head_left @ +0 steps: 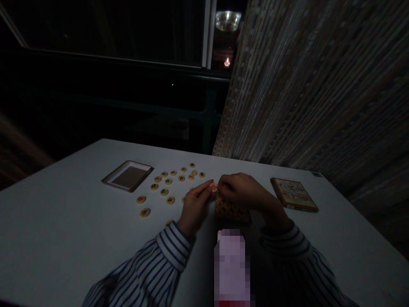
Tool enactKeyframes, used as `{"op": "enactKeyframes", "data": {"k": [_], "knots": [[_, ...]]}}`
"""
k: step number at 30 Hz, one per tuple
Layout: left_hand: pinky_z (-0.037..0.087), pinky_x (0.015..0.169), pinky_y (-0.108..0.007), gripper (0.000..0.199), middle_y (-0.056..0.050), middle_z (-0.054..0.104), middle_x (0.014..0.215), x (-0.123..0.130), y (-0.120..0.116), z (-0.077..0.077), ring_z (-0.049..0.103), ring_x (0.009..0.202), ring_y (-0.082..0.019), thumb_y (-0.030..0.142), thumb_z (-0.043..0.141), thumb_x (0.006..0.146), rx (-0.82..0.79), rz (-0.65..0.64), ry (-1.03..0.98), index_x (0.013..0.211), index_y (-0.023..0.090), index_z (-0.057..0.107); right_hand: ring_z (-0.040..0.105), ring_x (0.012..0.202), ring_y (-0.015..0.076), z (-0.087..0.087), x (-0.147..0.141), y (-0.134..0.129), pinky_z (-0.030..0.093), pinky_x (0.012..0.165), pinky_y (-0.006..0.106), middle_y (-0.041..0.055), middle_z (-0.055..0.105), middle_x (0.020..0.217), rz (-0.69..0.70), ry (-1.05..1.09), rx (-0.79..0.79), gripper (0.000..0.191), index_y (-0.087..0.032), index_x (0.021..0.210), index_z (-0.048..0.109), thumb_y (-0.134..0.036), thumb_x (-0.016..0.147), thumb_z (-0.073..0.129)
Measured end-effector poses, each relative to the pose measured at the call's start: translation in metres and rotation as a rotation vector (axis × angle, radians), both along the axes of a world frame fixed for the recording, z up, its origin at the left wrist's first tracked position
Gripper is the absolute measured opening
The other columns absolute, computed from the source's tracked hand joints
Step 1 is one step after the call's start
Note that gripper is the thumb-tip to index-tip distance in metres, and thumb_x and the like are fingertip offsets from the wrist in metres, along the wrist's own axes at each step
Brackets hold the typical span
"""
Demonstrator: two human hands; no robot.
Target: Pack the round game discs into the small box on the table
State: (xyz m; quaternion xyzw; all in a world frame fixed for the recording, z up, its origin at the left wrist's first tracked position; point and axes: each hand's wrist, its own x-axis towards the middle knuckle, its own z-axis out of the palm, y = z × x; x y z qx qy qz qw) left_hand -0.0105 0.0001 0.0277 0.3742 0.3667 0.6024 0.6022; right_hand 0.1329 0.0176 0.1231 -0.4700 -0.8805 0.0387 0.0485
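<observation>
Pinching a disc (213, 187) between thumb and fingers, the left hand (195, 204) is at the far left corner of the box (234, 221). The disc is round and pale, its face bearing a red character. The right hand (244, 188) curls over the box; its grip cannot be determined. Loose discs (164, 192), marked red or black, lie leftward on the surface (92, 232).

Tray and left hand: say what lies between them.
Round game pieces lie on the table between the tray and left hand, in the head view.
</observation>
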Motion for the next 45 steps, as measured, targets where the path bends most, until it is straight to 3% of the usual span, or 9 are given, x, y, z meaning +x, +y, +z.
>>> {"op": "enactKeyframes", "data": {"k": [5,13,26,31,37,45], "knots": [[0.044,0.091,-0.033,0.036,-0.009,0.067,0.102,0.001,0.000,0.001,0.062,0.091,-0.016,0.031,0.063,0.073,-0.010,-0.042,-0.079,0.106,0.015,0.063,0.056,0.078,0.0146,-0.002,0.000,0.002,0.033,0.064,0.024,0.0028,0.066,0.088,0.009,0.108,0.023,0.023,-0.020,0.097,0.062,-0.028,0.082,0.046],[0.045,0.087,-0.030,0.035,-0.009,0.068,0.099,0.001,0.002,0.002,0.062,0.086,-0.014,0.030,0.067,0.069,-0.023,0.043,-0.086,0.100,0.014,0.065,0.056,0.092,0.0178,-0.010,-0.003,0.007,0.038,0.078,0.028,0.0062,0.064,0.099,0.093,0.188,0.007,0.027,-0.018,0.105,0.060,-0.027,0.082,0.048],[0.045,0.080,-0.028,0.032,-0.008,0.068,0.091,0.003,0.008,-0.006,0.061,0.079,-0.013,0.031,0.067,0.068,-0.044,0.057,-0.090,0.094,0.012,0.065,0.056,0.090,0.0178,-0.015,-0.003,0.010,0.038,0.077,0.028,0.0069,0.064,0.098,0.095,0.137,0.028,0.028,-0.017,0.104,0.061,-0.030,0.083,0.048],[0.047,0.073,-0.027,0.033,-0.006,0.068,0.079,0.003,0.010,-0.013,0.060,0.072,-0.013,0.032,0.066,0.068,-0.048,0.120,0.061,0.095,0.012,0.064,0.058,0.086,0.0176,-0.016,0.006,0.014,0.038,0.073,0.026,0.0064,0.066,0.095,0.029,0.077,0.043,0.028,-0.018,0.102,0.062,-0.032,0.082,0.048],[0.047,0.067,-0.027,0.021,-0.005,0.067,0.071,0.004,0.008,-0.013,0.060,0.067,-0.016,0.029,0.065,0.066,-0.025,0.204,0.321,0.083,0.015,0.067,0.060,0.087,0.0197,-0.026,0.014,0.023,0.037,0.068,0.027,0.0078,0.067,0.097,-0.069,-0.068,0.023,0.031,-0.019,0.103,0.063,-0.035,0.081,0.048],[0.046,0.068,-0.027,0.021,-0.003,0.066,0.068,0.004,0.010,-0.020,0.060,0.068,-0.016,0.024,0.061,0.067,0.004,0.188,0.411,0.085,0.015,0.065,0.060,0.085,0.0211,-0.036,0.013,0.027,0.037,0.065,0.027,0.0090,0.067,0.094,-0.075,-0.169,0.011,0.030,-0.019,0.097,0.064,-0.037,0.081,0.047]]}}
